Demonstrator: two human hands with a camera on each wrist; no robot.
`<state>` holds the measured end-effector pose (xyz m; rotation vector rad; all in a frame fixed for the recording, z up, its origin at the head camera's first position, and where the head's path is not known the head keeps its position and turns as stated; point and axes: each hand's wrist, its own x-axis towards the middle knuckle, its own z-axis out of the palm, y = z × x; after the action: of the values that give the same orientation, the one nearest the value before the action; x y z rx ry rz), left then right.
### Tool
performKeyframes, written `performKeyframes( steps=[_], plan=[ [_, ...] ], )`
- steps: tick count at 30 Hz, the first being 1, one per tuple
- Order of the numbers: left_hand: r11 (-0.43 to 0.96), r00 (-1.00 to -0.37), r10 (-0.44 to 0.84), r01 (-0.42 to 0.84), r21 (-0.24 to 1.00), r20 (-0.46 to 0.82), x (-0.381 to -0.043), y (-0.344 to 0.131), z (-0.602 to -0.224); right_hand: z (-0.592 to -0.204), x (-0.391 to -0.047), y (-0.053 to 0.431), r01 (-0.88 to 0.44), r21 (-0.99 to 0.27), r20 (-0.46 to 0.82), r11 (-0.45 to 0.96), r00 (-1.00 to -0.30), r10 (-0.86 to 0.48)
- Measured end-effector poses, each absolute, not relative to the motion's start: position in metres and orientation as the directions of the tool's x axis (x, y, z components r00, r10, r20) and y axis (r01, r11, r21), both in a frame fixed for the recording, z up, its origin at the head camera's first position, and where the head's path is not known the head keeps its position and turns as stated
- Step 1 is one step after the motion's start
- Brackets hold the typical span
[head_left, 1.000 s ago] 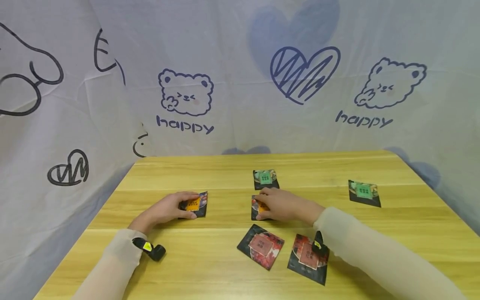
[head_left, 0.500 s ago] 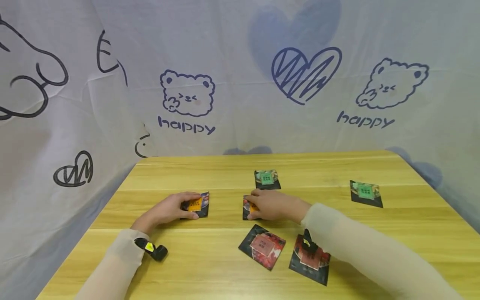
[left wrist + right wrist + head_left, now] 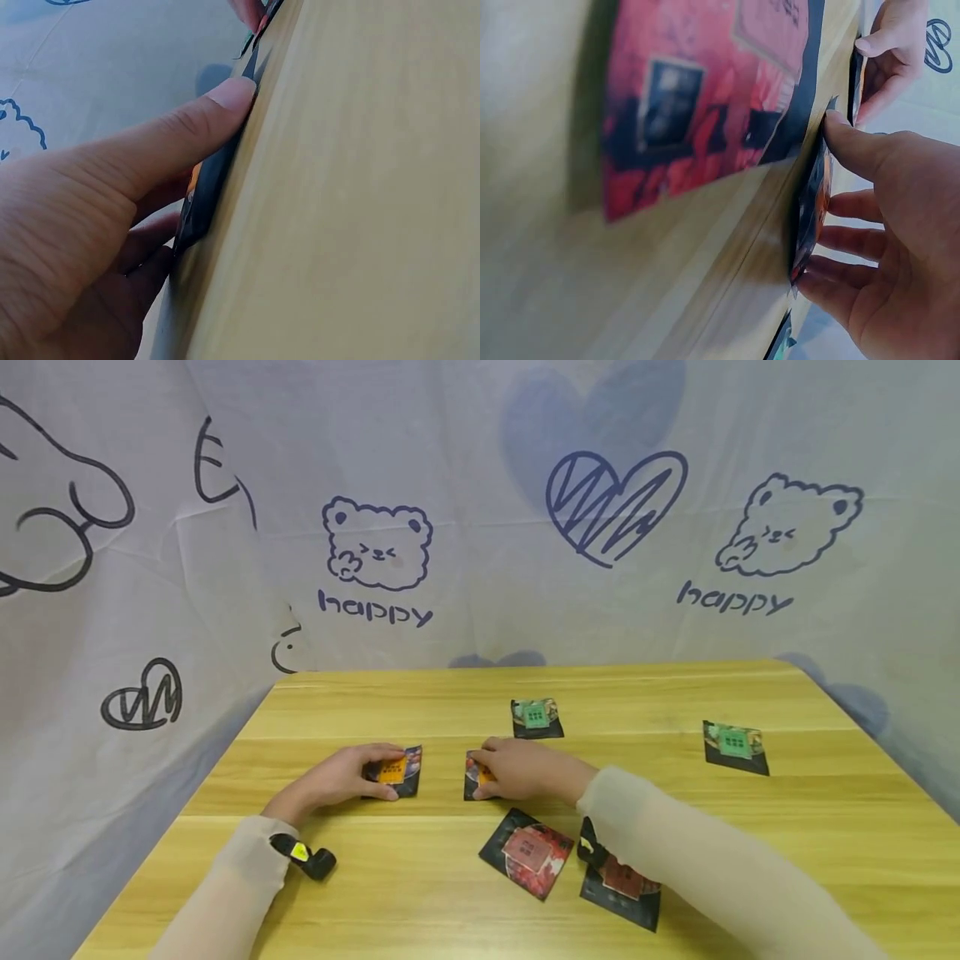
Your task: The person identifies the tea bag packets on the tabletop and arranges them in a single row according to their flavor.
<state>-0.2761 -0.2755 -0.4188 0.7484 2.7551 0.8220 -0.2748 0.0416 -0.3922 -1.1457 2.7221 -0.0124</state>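
Note:
Two small flat black packets with orange labels lie on the wooden table, one at each hand. My left hand (image 3: 341,778) holds the left orange-label packet (image 3: 408,768), thumb on its near edge and fingers at the far edge. In the left wrist view, the thumb (image 3: 187,135) presses on the packet's dark edge (image 3: 217,180). A short gap to the right, my right hand (image 3: 528,770) grips the other orange-label packet (image 3: 471,777) and covers most of it. Its thumb and fingertips sit at opposite edges of that packet (image 3: 810,202) in the right wrist view.
Two red-label packets lie nearer: one (image 3: 528,853) in front of the right hand, another (image 3: 622,897) partly under the right sleeve. Green-label packets lie behind (image 3: 537,718) and far right (image 3: 735,745). A patterned cloth (image 3: 465,510) hangs behind the table (image 3: 375,893).
My right hand has slid its orange-label packet left along the table, closer to the left one. The left hand and its packet stay in place.

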Motion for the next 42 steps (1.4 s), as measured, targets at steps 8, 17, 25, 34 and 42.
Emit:
performKeyframes(
  steps=[8, 17, 25, 34, 42],
  plan=[
    [0.721, -0.851, 0.525, 0.447, 0.53, 0.004, -0.279, -0.275, -0.419, -0.396, -0.275, 0.034, -0.699, -0.074, -0.113, 0.712, -0.703, -0.702],
    [0.72, -0.864, 0.503, 0.407, 0.562, -0.019, -0.281, -0.275, -0.422, -0.398, -0.27, 0.025, -0.623, -0.14, -0.094, 0.77, -0.766, -0.636],
    [0.723, -0.872, 0.488, 0.383, 0.575, -0.032, -0.281, -0.274, -0.422, -0.399, -0.273, 0.019, -0.62, -0.152, -0.139, 0.77, -0.757, -0.638],
    [0.727, -0.87, 0.492, 0.388, 0.566, -0.036, -0.278, -0.274, -0.419, -0.403, -0.276, 0.015, -0.612, -0.182, -0.109, 0.769, -0.765, -0.635],
    [0.707, -0.857, 0.514, 0.399, 0.584, -0.037, -0.278, -0.277, -0.421, -0.406, -0.277, 0.007, -0.605, -0.15, -0.095, 0.782, -0.778, -0.621]
  ],
)
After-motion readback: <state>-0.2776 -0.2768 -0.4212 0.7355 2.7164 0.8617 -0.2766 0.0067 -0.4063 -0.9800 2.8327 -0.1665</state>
